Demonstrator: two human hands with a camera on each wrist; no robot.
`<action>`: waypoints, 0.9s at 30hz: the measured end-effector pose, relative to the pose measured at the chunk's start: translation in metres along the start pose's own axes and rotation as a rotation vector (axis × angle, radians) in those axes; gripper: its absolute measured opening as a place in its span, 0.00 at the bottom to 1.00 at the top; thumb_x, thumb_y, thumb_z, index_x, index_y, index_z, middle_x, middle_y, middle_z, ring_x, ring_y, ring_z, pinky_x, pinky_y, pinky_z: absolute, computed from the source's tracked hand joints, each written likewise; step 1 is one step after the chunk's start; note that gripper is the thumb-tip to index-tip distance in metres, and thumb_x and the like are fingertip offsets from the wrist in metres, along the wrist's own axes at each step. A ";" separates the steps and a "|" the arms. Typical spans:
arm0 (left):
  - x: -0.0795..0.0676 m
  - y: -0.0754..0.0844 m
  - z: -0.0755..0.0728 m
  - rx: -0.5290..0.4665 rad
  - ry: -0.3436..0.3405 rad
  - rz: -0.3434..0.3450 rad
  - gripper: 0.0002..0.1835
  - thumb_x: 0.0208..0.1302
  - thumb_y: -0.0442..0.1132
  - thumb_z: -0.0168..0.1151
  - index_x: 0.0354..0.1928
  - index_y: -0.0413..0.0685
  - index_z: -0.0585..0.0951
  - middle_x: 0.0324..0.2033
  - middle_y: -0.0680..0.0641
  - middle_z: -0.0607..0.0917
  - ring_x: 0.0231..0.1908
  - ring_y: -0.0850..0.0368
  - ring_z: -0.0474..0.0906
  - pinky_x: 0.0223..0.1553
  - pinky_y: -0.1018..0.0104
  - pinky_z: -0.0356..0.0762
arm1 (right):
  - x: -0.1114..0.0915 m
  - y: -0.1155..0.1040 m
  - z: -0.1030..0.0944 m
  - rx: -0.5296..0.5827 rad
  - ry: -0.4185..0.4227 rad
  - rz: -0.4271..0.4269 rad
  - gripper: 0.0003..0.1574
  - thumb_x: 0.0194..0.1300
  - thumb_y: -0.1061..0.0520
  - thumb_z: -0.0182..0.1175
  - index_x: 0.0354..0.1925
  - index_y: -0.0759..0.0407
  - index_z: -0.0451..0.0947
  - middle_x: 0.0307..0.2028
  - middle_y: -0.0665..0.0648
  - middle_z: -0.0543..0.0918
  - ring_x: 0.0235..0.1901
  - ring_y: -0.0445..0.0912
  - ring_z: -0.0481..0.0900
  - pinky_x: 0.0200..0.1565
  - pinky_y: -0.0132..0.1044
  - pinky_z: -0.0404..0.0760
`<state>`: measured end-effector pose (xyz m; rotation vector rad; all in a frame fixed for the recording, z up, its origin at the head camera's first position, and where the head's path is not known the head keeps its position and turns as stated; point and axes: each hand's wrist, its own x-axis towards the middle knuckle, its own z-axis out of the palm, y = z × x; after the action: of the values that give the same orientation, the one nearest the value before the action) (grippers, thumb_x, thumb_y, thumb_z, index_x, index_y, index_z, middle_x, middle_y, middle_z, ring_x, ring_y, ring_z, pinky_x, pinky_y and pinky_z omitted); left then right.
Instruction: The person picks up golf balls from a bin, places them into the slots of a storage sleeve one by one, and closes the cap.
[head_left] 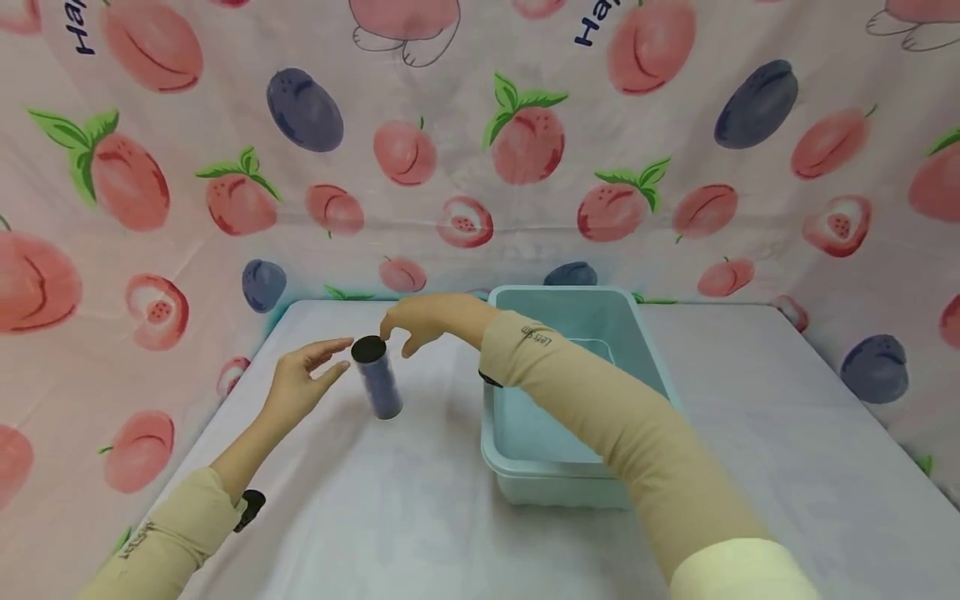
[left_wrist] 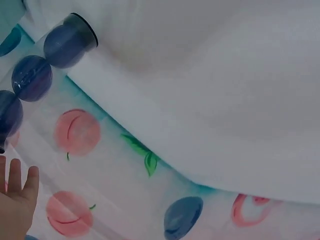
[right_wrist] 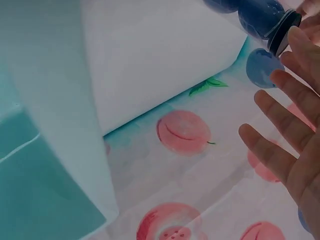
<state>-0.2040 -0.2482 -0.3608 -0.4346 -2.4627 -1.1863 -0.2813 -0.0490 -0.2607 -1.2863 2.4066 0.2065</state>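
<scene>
A clear tube of dark blue balls (head_left: 380, 385) stands upright on the white table, topped by a black lid (head_left: 368, 349). Just left of the lid is my left hand (head_left: 298, 385), its thumb and fingers apart and nothing between them. My right hand (head_left: 429, 320) reaches over from the other side, with fingertips right at the lid's edge. In the right wrist view its fingers (right_wrist: 272, 155) are spread beside the black lid. Through the clear wall, the left wrist view shows several balls (left_wrist: 32, 78) in a row.
A light blue plastic bin (head_left: 555, 485) stands right of the tube, and my right forearm crosses above it. Behind and beside the table (head_left: 420, 533) hangs a fruit-print cloth (head_left: 465, 108).
</scene>
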 end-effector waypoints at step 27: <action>-0.002 -0.008 0.005 0.311 -0.066 0.427 0.28 0.40 0.12 0.50 0.46 0.33 0.82 0.47 0.34 0.83 0.50 0.30 0.76 0.24 0.76 0.75 | 0.002 -0.005 0.005 0.007 -0.047 -0.004 0.28 0.68 0.65 0.51 0.65 0.53 0.66 0.65 0.53 0.70 0.65 0.46 0.67 0.62 0.33 0.71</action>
<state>-0.2064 -0.2496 -0.3705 -0.8606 -2.3845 -0.6158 -0.2764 -0.0520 -0.2662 -1.2691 2.3626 0.2243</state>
